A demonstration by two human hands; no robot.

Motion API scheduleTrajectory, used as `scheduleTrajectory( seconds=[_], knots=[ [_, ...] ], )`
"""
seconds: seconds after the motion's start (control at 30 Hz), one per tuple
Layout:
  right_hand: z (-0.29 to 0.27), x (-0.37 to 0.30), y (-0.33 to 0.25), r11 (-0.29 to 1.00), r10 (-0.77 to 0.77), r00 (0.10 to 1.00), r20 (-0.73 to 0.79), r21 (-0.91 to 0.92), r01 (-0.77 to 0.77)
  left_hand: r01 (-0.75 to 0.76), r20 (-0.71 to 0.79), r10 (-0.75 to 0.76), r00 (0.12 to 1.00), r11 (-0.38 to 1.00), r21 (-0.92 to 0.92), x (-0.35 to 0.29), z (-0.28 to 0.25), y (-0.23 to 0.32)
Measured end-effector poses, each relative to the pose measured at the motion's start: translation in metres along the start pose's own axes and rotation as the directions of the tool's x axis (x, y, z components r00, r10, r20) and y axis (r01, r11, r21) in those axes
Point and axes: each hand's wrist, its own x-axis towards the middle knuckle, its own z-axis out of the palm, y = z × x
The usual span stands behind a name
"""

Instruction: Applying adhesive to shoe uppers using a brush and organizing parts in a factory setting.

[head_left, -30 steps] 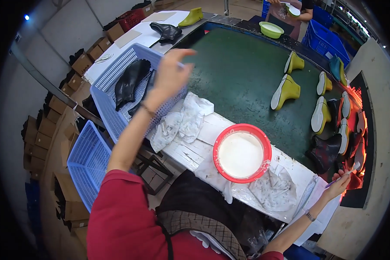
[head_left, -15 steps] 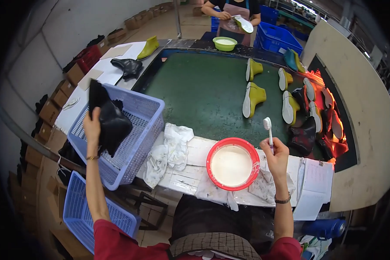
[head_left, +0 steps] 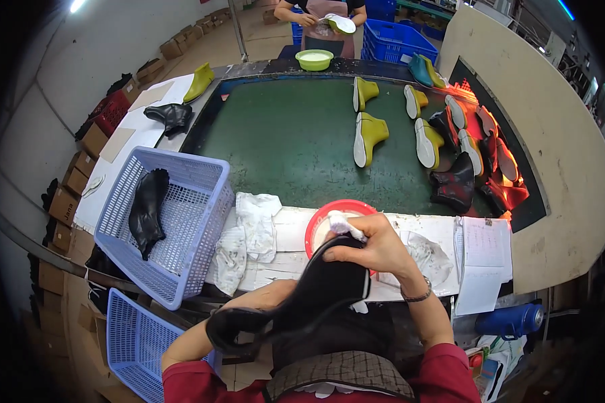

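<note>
A black boot upper [head_left: 316, 285], tilted, is held in front of me, its upper end over the near part of a red bowl [head_left: 314, 218] of creamy white liquid. My left hand [head_left: 275, 293] is behind the boot, its fingers mostly hidden. My right hand [head_left: 376, 248] pinches the boot's edge, thumb on the near side. A white-coated toothbrush [head_left: 346, 225] shows at the same fingers, its handle mostly hidden. Another black boot upper [head_left: 148, 211] lies in the lavender-blue plastic basket [head_left: 215, 174] at left.
Yellow-green shoe forms with white soles [head_left: 370, 138] stand on the green belt [head_left: 275, 141]. Several dark boots [head_left: 454, 181] sit by a glowing red opening. White rags [head_left: 257, 225] and papers [head_left: 480, 252] flank the bowl. Across the belt, a person [head_left: 319, 27] holds a shoe form.
My left hand has brought the boot from the basket to in front of me. My right hand has moved left with the toothbrush and gripped the boot. The view has shifted.
</note>
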Motion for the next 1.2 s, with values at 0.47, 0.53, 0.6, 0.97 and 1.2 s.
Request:
scheduleTrajectory(
  seconds=[0.47, 0.53, 0.6, 0.97, 1.2],
  knots=[
    [-0.043, -0.058, 0.081, 0.779, 0.091, 0.925, -0.369, -0.552, -0.297, -0.113, -0.642, 0.196, 0.741, 0.979, 0.169, 0.005, -0.004, 0.0],
    [-0.041, -0.061, 0.096, 0.523, 0.034, 0.979, -0.199, -0.832, -0.188, -0.132, -0.645, 0.26, 0.718, 0.962, 0.24, 0.013, -0.013, 0.0],
    [-0.037, -0.063, 0.099, 0.43, 0.076, 0.986, -0.15, -0.887, -0.169, -0.116, -0.647, 0.238, 0.724, 0.967, 0.226, 0.017, -0.017, 0.004],
    [-0.06, -0.038, 0.07, 0.841, -0.196, 0.97, -0.143, -0.534, 0.091, -0.152, -0.372, 0.201, 0.906, 0.976, 0.157, 0.038, -0.029, 0.039],
    [-0.047, -0.056, 0.07, 0.828, -0.213, 0.945, -0.248, -0.559, 0.04, -0.156, -0.594, 0.233, 0.77, 0.971, 0.179, 0.025, -0.032, 0.051]
  ],
)
